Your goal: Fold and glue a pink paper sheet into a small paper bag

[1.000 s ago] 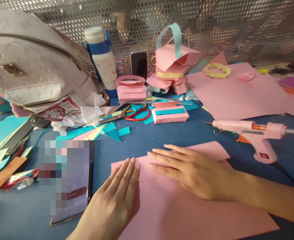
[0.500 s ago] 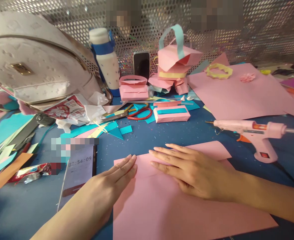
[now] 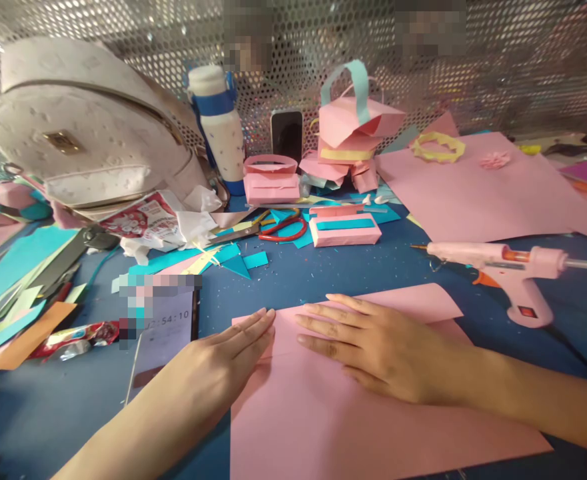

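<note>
A large sheet of pink paper point(image 3: 333, 427) lies on the blue table in front of me, its far edge folded over in a strip that lifts at the right end. My left hand point(image 3: 233, 353) rests flat on the fold's left part, fingers stretched out and close together. Across the middle of the strip lies my right hand point(image 3: 373, 343), palm down, fingers spread on the paper. A pink glue gun point(image 3: 513, 267) lies to the right, beyond my right hand. Left of my left hand is a phone point(image 3: 166, 333) showing a timer.
Behind the sheet stand a small pink paper box point(image 3: 346, 230), red-handled scissors point(image 3: 283, 230) and blue paper scraps. Farther back are a white backpack point(image 3: 88, 133), a bottle point(image 3: 220, 133), a pink paper basket point(image 3: 358, 113) and more pink paper point(image 3: 473, 193). A perforated metal panel point(image 3: 293, 40) rises behind.
My right hand has slid slightly toward me and left on the paper, its fingers spread a little more. My left hand stays at the fold. The whole view has shifted slightly.
</note>
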Demonstrator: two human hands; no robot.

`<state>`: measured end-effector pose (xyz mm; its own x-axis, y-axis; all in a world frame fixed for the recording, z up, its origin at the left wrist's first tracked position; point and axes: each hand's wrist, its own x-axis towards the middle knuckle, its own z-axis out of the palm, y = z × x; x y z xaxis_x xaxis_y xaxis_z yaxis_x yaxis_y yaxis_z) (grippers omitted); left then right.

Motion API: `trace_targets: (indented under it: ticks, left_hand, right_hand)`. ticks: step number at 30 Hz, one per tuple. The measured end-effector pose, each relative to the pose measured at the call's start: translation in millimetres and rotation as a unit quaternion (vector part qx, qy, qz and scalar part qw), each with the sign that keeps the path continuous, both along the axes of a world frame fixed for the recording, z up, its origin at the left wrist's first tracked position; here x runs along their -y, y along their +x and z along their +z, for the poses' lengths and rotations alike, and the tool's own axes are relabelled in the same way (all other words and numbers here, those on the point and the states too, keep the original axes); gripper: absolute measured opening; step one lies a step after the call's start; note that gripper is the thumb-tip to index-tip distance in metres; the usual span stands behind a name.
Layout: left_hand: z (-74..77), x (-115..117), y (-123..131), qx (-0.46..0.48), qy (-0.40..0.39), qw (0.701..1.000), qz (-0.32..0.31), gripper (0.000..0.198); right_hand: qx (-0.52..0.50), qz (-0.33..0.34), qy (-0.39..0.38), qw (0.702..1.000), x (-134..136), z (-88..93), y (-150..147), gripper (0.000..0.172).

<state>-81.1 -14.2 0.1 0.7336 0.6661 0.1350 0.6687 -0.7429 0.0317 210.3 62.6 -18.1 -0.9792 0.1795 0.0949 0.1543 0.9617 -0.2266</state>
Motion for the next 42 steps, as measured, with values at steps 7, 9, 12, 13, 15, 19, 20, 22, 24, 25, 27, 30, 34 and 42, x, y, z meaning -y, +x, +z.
trace_targets:
  ticks: [7, 9, 12, 13, 15, 19, 20, 22, 24, 25, 27, 30, 34, 42]
  left_hand:
    - [3.2, -3.7, -1.7, -0.009, 0.022, 1.0, -0.019, 0.045]
    - [2.6, -4.6, -2.1, -0.01, 0.023, 0.999, -0.021, 0.044]
    - [2.3, -5.2, -3.2, -0.011, 0.014, 1.0, -0.02, 0.044]
    - [2.5, -5.2, -3.6, -0.015, 0.01, 1.0, -0.02, 0.044]
    - [3.4, -5.4, -4.2, -0.026, 0.01, 0.999, -0.022, 0.045]
    - [5.1, -5.5, -3.5, -0.043, 0.025, 0.998, -0.035, 0.045]
    - [5.2, -5.4, -3.0, -0.046, 0.027, 0.998, -0.034, 0.045]
    - [4.5, -5.0, -2.1, -0.05, 0.037, 0.998, -0.031, 0.042]
    - [2.7, -4.4, -1.6, -0.033, 0.071, 0.996, -0.034, 0.038]
    - [1.6, -4.1, -1.7, -0.015, 0.096, 0.995, -0.034, 0.036]
    - [-0.4, -3.3, -2.5, 0.02, 0.142, 0.989, -0.034, 0.033]
    - [-1.7, -2.2, -4.2, 0.02, 0.174, 0.984, -0.039, 0.031]
    - [0.1, -1.8, -4.0, 0.01, 0.195, 0.98, -0.046, 0.029]
    - [0.4, -2.8, -2.0, -0.01, 0.213, 0.976, -0.046, 0.031]
  right_hand:
    - [-0.01, 0.009, -0.026, 1.0, -1.3, 4.8, -2.7, 0.056]
    - [-0.005, 0.009, -0.024, 1.0, -0.9, 4.5, -3.6, 0.056]
    - [-0.004, 0.007, -0.027, 1.0, -0.1, 3.8, -4.6, 0.057]
    - [-0.008, 0.005, -0.031, 0.999, 0.2, 3.6, -4.8, 0.057]
    - [-0.014, -0.001, -0.039, 0.999, 0.8, 3.5, -5.1, 0.057]
    - [-0.008, -0.007, -0.047, 0.999, 1.8, 4.1, -5.7, 0.057]
    - [-0.005, -0.007, -0.047, 0.999, 2.1, 4.5, -6.0, 0.057]
    - [0.007, -0.006, -0.047, 0.999, 2.5, 5.6, -6.4, 0.056]
    - [0.016, -0.007, -0.048, 0.999, 2.8, 7.0, -6.6, 0.056]
    - [0.016, -0.008, -0.05, 0.999, 3.0, 7.5, -6.6, 0.056]
    - [0.004, -0.01, -0.056, 0.998, 3.1, 7.9, -6.2, 0.057]
    - [-0.019, -0.01, -0.064, 0.998, 3.3, 7.1, -5.0, 0.057]
    - [-0.019, -0.009, -0.062, 0.998, 3.2, 5.8, -4.3, 0.058]
    - [0.004, -0.003, -0.012, 1.0, 2.2, 6.3, -5.8, 0.055]
